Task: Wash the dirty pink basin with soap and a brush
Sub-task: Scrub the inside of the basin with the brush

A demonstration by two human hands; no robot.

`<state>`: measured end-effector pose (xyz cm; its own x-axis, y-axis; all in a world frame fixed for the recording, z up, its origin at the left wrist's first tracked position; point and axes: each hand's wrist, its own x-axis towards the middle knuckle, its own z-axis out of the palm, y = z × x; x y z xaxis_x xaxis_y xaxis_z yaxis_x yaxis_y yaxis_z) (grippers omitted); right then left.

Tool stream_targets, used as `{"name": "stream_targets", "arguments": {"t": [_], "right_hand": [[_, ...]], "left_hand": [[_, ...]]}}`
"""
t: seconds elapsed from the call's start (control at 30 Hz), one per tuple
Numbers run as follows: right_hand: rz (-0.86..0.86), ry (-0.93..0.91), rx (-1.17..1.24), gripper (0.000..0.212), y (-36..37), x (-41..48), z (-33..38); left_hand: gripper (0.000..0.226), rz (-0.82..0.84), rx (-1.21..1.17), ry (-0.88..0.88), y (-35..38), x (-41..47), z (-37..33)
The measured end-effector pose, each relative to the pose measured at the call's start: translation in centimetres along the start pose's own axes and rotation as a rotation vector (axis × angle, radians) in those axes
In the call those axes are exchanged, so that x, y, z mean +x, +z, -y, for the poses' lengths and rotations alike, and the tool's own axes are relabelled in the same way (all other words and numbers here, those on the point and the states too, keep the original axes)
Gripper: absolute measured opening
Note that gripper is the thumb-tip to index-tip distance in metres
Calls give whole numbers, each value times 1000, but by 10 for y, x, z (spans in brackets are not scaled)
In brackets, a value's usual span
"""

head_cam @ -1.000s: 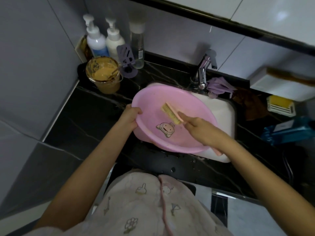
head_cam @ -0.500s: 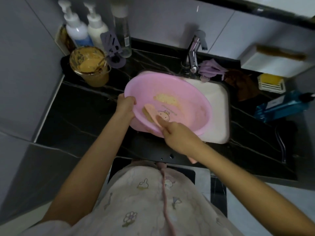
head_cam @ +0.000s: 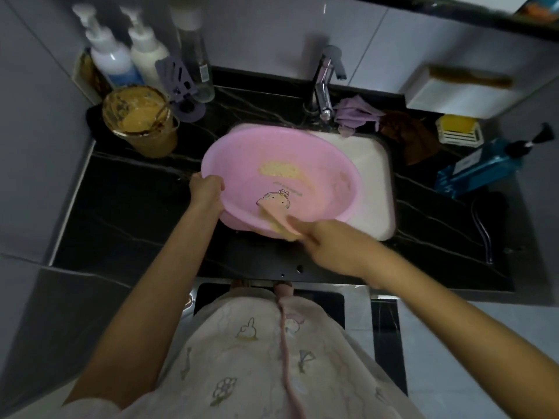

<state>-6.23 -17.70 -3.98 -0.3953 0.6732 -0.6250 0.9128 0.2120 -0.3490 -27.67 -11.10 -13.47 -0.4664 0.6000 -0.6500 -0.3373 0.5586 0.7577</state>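
Observation:
The pink basin [head_cam: 320, 152] sits tilted over the white sink [head_cam: 375, 182], with a cartoon print on its floor and a yellowish dirty smear [head_cam: 279, 170] on its far inner wall. My left hand [head_cam: 207, 190] grips the basin's left rim. My right hand [head_cam: 332, 241] holds a pink brush [head_cam: 273, 217] with pale bristles, whose head lies on the near inner wall of the basin, just below the cartoon print.
A chrome tap [head_cam: 325, 83] stands behind the sink. At the back left stand pump bottles [head_cam: 110, 58] and a cup of tan paste [head_cam: 140, 120]. To the right lie a purple cloth [head_cam: 354, 111], a brown cloth [head_cam: 408, 134], a yellow soap dish [head_cam: 459, 130] and a blue bottle [head_cam: 484, 166].
My right hand has pulled the brush from the basin's far wall down to its near side, leaving a smear uncovered. My left hand keeps its grip on the rim.

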Motion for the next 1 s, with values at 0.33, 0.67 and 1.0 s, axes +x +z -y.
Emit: {"name": "stream_targets", "arguments": {"t": [0.33,0.67,1.0], "right_hand": [[-49,-12,195,51,15,2,-2],[-278,526,9,51,-18,44,-127],[-589,447,682,55,-28,50,-178]], "left_hand": [[53,-9,48,4,1,0,-3],[56,30,106,61,15,-4,-14],[51,35,153,241,-3,-22,-27]]}}
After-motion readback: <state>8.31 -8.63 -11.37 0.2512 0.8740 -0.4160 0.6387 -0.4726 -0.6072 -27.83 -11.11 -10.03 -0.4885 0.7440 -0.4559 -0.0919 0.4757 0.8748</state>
